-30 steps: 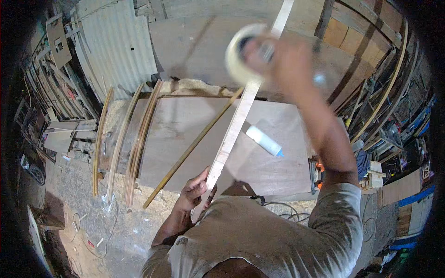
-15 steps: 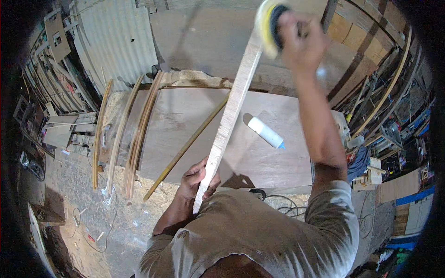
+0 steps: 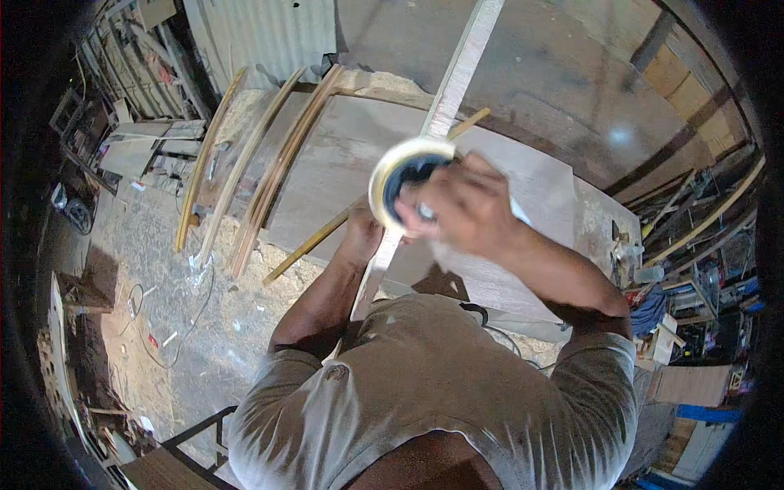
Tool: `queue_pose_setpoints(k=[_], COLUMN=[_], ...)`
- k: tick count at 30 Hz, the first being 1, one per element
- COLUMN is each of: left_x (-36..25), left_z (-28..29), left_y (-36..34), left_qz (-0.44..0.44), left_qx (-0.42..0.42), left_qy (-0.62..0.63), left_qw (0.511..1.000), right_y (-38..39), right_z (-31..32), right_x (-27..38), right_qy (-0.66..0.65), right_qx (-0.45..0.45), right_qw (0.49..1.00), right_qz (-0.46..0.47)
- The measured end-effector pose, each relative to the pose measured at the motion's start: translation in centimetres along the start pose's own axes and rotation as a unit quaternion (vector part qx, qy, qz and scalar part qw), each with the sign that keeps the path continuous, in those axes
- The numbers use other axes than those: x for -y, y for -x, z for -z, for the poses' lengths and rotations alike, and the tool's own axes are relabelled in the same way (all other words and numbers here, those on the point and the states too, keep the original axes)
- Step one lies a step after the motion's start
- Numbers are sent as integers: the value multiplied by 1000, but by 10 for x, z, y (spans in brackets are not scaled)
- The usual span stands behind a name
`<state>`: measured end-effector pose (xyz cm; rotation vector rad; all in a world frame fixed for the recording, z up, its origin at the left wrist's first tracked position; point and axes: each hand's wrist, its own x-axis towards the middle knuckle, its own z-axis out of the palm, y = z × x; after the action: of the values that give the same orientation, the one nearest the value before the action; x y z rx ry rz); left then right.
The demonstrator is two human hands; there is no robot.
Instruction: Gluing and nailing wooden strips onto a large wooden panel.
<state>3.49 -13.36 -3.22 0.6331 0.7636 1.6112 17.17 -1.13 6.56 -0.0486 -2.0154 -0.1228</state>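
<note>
My right hand [image 3: 469, 204], blurred by motion, is closed on a round sanding pad [image 3: 408, 151] with a pale face, a yellowish edge and a dark back. The pad lies against a long, pale wooden strip [image 3: 461, 73] that rises from my chest toward the far side. Below the pad, my left hand [image 3: 365, 233] grips the same strip; its fingers are partly hidden by the pad. Behind the strip, a yellow-brown stick [image 3: 306, 247] lies slantwise across the board-topped table [image 3: 351, 139].
Several long wooden strips [image 3: 278, 171] rest across the table's left end. Sawdust and cords lie on the floor [image 3: 204, 327] at left. A corrugated sheet [image 3: 261, 41] stands at the back, and timber and clutter [image 3: 686, 245] fill the right side.
My right hand has brought the sanding pad down the strip from its far end to near my left hand. The view has shifted, and my right arm now covers most of the white bottle.
</note>
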Motion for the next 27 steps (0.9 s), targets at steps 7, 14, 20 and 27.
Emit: queue_pose_setpoints(k=[7, 14, 20, 27], left_x=[-2, -13, -39, -34], left_z=[-13, -31, -65, -44], left_y=[3, -1, 10, -8], left_qz=[-38, 8, 126, -61], left_qx=[125, 244, -123, 135], left_qy=[164, 208, 352, 109], left_qw=[978, 947, 919, 983], right_y=[-28, -44, -4, -47], right_z=[6, 14, 4, 15], right_x=[4, -35, 7, -2], right_qy=[90, -64, 29, 66], right_qx=[62, -138, -35, 3], right_qw=[977, 980, 999, 993], right_qz=[-185, -127, 13, -101])
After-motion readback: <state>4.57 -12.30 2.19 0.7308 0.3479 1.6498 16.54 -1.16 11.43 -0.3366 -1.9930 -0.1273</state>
